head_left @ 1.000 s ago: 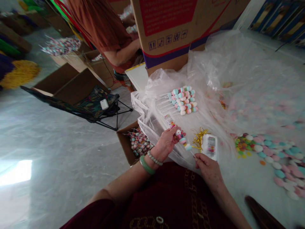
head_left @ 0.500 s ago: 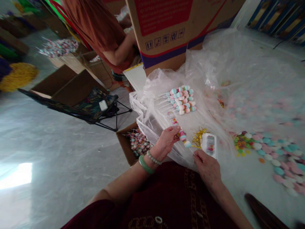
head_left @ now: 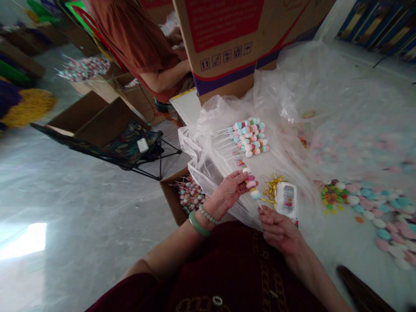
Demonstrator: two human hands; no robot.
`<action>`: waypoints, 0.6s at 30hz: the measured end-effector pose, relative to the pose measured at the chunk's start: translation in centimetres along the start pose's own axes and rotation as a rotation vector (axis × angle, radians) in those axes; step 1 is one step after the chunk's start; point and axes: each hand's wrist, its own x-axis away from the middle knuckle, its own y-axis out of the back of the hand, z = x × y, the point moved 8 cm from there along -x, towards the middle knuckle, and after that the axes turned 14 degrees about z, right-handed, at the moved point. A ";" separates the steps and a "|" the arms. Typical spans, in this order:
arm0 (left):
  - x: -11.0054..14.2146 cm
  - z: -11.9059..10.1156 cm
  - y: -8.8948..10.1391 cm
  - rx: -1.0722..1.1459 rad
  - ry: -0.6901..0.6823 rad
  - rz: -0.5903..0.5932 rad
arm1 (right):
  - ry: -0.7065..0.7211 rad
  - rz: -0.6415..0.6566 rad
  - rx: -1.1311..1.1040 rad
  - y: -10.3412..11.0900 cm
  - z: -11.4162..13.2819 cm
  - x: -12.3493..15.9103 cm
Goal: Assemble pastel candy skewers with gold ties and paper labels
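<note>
A marshmallow skewer (head_left: 251,183) in white, pink and pale blue is held between both hands, close in front of my body. My left hand (head_left: 227,190) has its fingers and thumb closed around the candy part. With pinched fingertips, my right hand (head_left: 280,229) grips the thin white stick at the near end. Beyond the held skewer, a small colourful printed label (head_left: 239,161) shows; whether it is on a wrapper cannot be told. Several finished-looking skewers (head_left: 249,135) lie in a row on the plastic sheet. Gold twist ties (head_left: 272,187) and a stack of printed labels (head_left: 287,198) lie beside my right hand.
Loose marshmallows (head_left: 368,203) and gummy candies (head_left: 331,197) spread to the right under and beside clear plastic (head_left: 341,95). A large carton (head_left: 224,78) stands at the back. Left are a box of skewers (head_left: 191,197), a folding chair (head_left: 130,143) and a person in a rust-coloured top (head_left: 130,43).
My right hand has shifted slightly left and turned, its fingers now more visible around the stick. More of the skewer's far candy shows past my left fingers.
</note>
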 end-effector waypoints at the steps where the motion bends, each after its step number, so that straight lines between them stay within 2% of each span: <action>1: 0.0 0.1 0.0 -0.005 0.003 -0.005 | -0.012 0.003 -0.033 0.0 -0.3 -0.2; 3: 0.1 0.0 0.1 -0.019 0.008 -0.005 | -0.020 -0.012 -0.030 0.1 -0.4 -0.5; 6: 0.2 -0.5 0.2 -0.034 0.057 0.031 | 0.033 -0.047 0.108 0.0 0.3 -0.5; 11: 0.5 -1.1 -0.8 0.047 0.186 0.159 | 0.144 -0.212 0.362 0.1 2.0 0.4; 13: 0.3 -1.4 -0.9 0.054 0.158 0.129 | 0.177 -0.267 0.433 0.1 2.4 0.6; 18: -0.3 -2.4 -0.3 -0.006 -0.057 -0.008 | 0.351 -0.462 0.634 0.4 3.8 1.5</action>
